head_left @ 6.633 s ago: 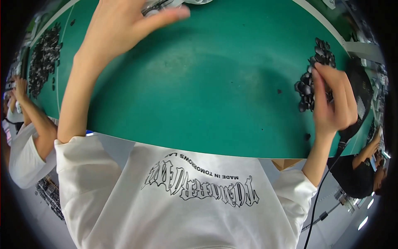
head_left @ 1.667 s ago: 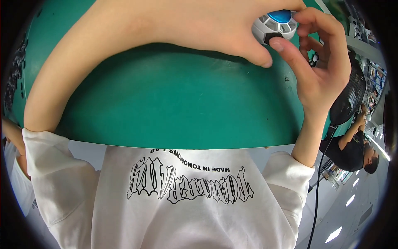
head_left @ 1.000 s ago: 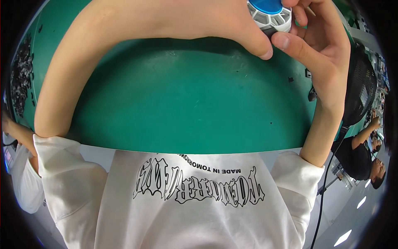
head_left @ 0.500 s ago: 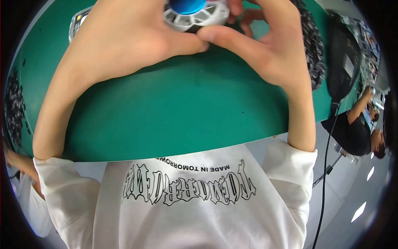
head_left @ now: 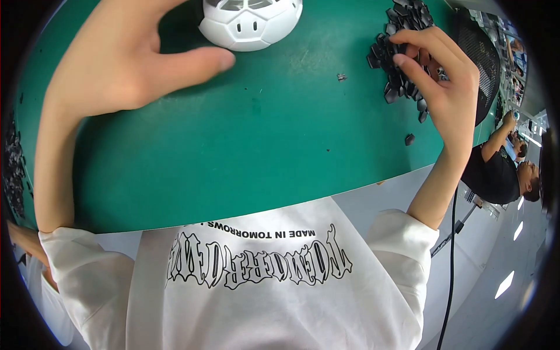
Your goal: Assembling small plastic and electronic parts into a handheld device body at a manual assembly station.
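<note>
A white ball-shaped shell [head_left: 251, 30] with a soccer-ball panel pattern and two small slots sits on the green table at the top edge, partly cut off. My left hand [head_left: 125, 67] is beside it on the left, thumb stretched out just below the shell with a gap between; its other fingers run out of view at the top. Over a pile of small black angular pieces [head_left: 392, 55] at the right, my right hand [head_left: 440, 73] has its thumb and index tips apart, among the pieces. Whether a piece touches them is unclear.
The green table [head_left: 245, 146] has its near edge in front of me. A loose black piece [head_left: 409, 139] and a small scrap [head_left: 342, 77] lie on it. A black mesh-covered thing [head_left: 484, 70] stands right of the pile, and a co-worker [head_left: 499, 169] is farther right.
Both hands were at the shell, thumbs nearly together, with a blue round part showing. Now my right hand has moved right to the black pile, and the shell shows its paneled side.
</note>
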